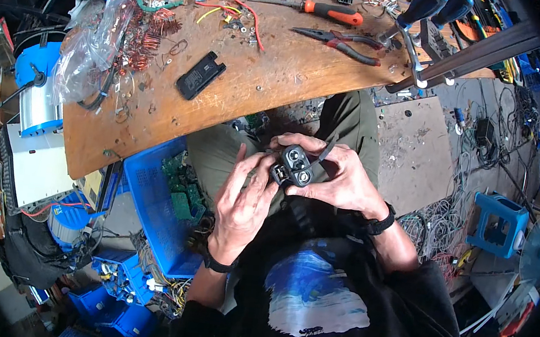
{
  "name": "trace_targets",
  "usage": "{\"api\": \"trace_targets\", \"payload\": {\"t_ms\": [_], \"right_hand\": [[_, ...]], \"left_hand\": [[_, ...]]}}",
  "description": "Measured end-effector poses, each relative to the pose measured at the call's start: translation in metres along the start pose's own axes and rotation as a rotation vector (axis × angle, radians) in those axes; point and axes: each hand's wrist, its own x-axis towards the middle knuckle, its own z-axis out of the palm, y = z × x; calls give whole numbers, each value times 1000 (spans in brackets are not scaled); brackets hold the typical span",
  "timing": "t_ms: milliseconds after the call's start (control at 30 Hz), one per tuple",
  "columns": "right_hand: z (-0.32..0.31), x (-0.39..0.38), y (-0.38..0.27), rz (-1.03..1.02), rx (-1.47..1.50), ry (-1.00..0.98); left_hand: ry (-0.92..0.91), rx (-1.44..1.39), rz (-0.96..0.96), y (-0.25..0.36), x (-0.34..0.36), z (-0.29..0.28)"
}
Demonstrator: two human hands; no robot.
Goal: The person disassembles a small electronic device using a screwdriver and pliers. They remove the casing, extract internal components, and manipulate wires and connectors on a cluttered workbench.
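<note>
A small black device (293,165) with round metal fittings on its face and a dark strip or tab rising to the right is held above my lap. My right hand (348,184) grips it from the right, thumb along the lower edge and fingers over the top. My left hand (243,202) is at its left side, fingertips against it and fingers bent. On the wooden bench (280,80) beyond lie a black plastic piece like a cover (200,75), black-and-red pliers (338,42) and an orange-handled tool (333,12).
Copper coils (163,23), plastic bags and loose wires crowd the bench's left. Blue-handled tools (422,6) stand at the right. A blue crate of circuit boards (159,209) is beside my left leg. Cables (448,182), a cardboard sheet (412,145) and blue bins (120,314) lie lower down.
</note>
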Motion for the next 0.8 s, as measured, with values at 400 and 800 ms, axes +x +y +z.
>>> {"api": "trace_targets", "payload": {"t_ms": [400,800], "right_hand": [[-5,-13,19,97,339,-24],[-3,-13,30,104,466,-45]], "left_hand": [[-36,17,51,6,10,-3],[-22,14,30,8,13,0]]}}
